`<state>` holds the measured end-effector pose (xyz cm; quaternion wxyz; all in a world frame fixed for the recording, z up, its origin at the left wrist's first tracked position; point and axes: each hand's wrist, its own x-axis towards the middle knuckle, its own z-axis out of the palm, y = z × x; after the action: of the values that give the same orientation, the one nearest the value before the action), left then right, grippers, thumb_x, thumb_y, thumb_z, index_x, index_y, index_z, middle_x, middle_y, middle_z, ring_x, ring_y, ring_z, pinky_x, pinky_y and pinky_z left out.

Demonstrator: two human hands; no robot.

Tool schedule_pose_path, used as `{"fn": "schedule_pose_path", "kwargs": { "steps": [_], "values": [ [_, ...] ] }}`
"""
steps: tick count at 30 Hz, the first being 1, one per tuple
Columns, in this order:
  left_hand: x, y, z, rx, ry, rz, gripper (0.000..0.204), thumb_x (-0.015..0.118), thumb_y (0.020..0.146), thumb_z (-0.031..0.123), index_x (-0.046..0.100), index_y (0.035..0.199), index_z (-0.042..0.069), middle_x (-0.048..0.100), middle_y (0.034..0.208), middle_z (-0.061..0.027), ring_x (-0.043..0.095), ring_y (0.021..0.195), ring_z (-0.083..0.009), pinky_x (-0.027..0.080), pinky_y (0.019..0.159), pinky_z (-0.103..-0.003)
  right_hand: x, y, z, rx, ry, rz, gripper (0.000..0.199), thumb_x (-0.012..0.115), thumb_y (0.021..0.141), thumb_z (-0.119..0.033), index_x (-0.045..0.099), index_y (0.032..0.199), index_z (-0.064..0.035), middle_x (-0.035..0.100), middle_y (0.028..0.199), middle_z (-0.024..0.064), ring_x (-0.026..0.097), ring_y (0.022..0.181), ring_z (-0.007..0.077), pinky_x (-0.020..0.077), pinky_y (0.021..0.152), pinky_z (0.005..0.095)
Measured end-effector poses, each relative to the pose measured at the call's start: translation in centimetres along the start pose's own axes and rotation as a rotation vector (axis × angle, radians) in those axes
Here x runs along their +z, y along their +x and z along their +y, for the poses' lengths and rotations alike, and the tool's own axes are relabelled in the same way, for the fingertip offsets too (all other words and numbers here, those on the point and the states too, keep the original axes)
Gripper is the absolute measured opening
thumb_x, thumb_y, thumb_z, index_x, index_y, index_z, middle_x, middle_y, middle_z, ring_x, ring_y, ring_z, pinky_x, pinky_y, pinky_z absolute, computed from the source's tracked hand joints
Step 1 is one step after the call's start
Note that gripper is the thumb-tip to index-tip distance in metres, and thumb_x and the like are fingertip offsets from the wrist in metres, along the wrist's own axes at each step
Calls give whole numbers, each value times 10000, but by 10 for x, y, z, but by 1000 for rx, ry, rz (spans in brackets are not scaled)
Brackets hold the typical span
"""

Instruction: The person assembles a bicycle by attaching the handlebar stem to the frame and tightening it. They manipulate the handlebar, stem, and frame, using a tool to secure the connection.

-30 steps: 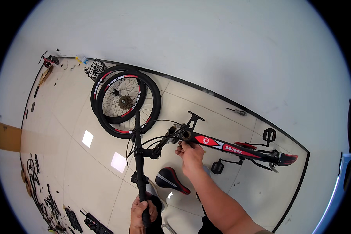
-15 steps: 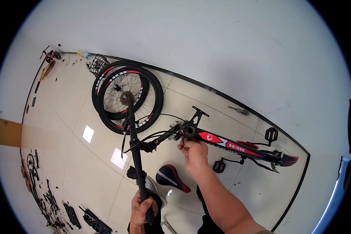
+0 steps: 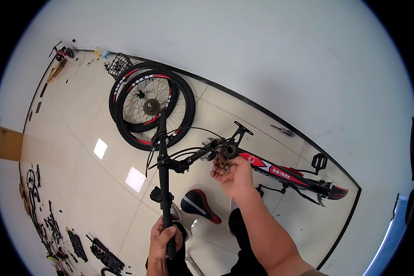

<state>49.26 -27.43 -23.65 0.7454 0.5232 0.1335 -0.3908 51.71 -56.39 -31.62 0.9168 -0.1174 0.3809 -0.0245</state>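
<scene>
My left hand [image 3: 163, 237] is wrapped round the near grip of a black handlebar [image 3: 163, 184], which stands upright in the view with its cables and stem attached. Turned partly palm up, my right hand [image 3: 237, 177] is closed round a small brownish metal part [image 3: 223, 163], its exact kind unclear. That hand is just below the open head tube [image 3: 229, 150] of a red and black bicycle frame [image 3: 280, 172]. Cables run from the handlebar toward the frame. A black and red saddle [image 3: 200, 205] lies on the floor between my hands.
Two bicycle wheels [image 3: 188, 103] lie overlapped beyond the handlebar, beside a wire basket [image 3: 118, 66]. A screwdriver [image 3: 284, 131] lies along the wall. Pedals [image 3: 319, 161] stick out from the frame. Several black parts [image 3: 106, 255] are spread over the floor at lower left.
My right hand has drawn slightly back from the head tube and turned, bringing the small brownish part into sight. The handlebar has shifted slightly right, still in my left hand.
</scene>
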Motion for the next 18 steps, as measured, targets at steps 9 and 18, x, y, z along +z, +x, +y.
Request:
{"fn": "schedule_pose_path", "kwargs": {
  "steps": [9, 18],
  "values": [
    [2, 1, -1, -24, -26, -1, 328, 596, 930, 85, 515, 1228, -23, 518, 627, -84, 483, 442, -159, 383, 389, -282, 1, -3, 0, 48, -73, -71, 263, 487, 951, -162, 659, 1083, -14, 679, 1035, 129, 597, 897, 228, 504, 885, 408],
    [3, 1, -5, 2, -1, 15, 338, 636, 934, 146, 536, 1212, -18, 485, 582, -78, 468, 391, -172, 364, 360, -290, 5, -7, 0, 54, -134, -56, 199, 500, 996, -143, 650, 1066, -33, 674, 1030, 121, 585, 881, 197, 498, 861, 373]
  ]
}}
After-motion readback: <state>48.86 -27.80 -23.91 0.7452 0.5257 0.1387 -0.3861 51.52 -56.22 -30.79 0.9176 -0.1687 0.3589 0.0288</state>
